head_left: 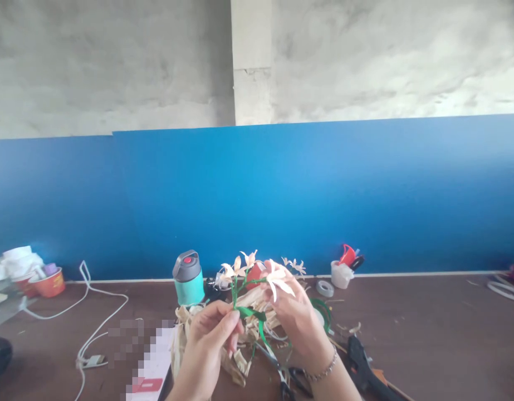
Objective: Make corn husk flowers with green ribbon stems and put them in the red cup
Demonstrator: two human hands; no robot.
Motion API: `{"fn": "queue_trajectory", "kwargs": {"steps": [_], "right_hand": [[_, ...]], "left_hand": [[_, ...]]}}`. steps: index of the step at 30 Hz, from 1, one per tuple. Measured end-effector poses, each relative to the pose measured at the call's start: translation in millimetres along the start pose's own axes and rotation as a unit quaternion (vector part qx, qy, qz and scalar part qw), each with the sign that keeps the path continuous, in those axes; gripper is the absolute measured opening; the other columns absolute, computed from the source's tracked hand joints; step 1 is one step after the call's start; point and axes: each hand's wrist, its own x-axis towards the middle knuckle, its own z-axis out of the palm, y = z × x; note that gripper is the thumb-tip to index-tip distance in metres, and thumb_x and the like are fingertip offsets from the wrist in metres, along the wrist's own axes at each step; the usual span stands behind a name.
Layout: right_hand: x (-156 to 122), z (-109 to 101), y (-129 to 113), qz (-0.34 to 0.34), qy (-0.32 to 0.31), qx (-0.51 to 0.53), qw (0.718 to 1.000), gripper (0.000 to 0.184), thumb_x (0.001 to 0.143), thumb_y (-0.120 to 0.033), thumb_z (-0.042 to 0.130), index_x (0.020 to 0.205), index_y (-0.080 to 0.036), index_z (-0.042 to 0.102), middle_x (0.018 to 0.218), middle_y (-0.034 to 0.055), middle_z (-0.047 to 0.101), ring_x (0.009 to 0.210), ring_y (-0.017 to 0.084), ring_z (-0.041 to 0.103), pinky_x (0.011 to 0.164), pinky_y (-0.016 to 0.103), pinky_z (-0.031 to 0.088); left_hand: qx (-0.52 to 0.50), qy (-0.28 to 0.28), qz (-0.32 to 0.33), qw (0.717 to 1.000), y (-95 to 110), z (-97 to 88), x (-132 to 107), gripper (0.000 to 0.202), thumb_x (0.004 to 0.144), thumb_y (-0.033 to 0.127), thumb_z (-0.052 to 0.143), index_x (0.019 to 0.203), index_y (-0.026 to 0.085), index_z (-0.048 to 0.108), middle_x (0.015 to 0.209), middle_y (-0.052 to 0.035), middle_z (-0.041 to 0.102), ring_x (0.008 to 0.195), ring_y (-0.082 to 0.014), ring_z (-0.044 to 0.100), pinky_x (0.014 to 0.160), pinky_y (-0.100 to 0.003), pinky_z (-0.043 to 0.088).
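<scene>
My left hand [213, 328] is closed in a pinch on the green wrapped stem [235, 292] of a small sprig of pale cream handmade flowers [240, 267]. A strip of green tape [257, 318] trails from the stem between my hands. My right hand [296, 312], with a bracelet at the wrist, is closed on the sprig's right side, its fingers holding one cream flower [279, 279]. Both hands hover above a heap of dried pale husk strips [244, 334] on the brown table [427, 334].
A teal bottle [187, 278] with a grey lid stands behind the hands. Scissors [282, 376] and a black glue gun [363, 365] lie near the front. A tape roll [324, 288], a white cup [342, 273], white cables [93, 328] and red bowls [48, 282] are around.
</scene>
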Motion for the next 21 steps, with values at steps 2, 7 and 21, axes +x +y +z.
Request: {"fn": "queue_trajectory", "kwargs": {"steps": [2,7,21], "right_hand": [[-2,2,-2,-0.019,0.004,-0.014,1.000,0.044,0.061,-0.023,0.077,0.103,-0.025,0.063,0.090,0.0023,0.066,0.076,0.017,0.059,0.068,0.028,0.046],[-4,5,-3,-0.065,0.038,-0.053,0.996,0.014,0.070,-0.026,0.073,0.076,-0.020,0.062,0.086,0.0024,0.062,0.066,0.012,0.054,0.059,0.023,0.042],[-7,12,8,-0.060,0.060,-0.008,0.996,0.012,0.073,-0.024,0.070,0.079,-0.022,0.060,0.068,-0.0023,0.055,0.058,0.012,0.047,0.055,0.024,0.038]], "left_hand": [[-0.020,0.011,-0.016,1.000,0,3.1,0,0.026,0.067,0.034,0.075,0.060,0.015,0.060,0.052,0.0019,0.060,0.040,-0.0036,0.043,0.040,-0.016,0.030],[-0.023,0.018,-0.023,0.999,-2,8.1,-2,0.025,0.067,0.033,0.075,0.059,0.015,0.059,0.051,0.0023,0.059,0.040,-0.0037,0.043,0.040,-0.015,0.029],[-0.014,0.039,0.014,0.999,-5,11.3,-5,0.021,0.068,0.031,0.074,0.060,0.016,0.063,0.052,0.0024,0.061,0.045,-0.0049,0.046,0.047,-0.016,0.035]]}}
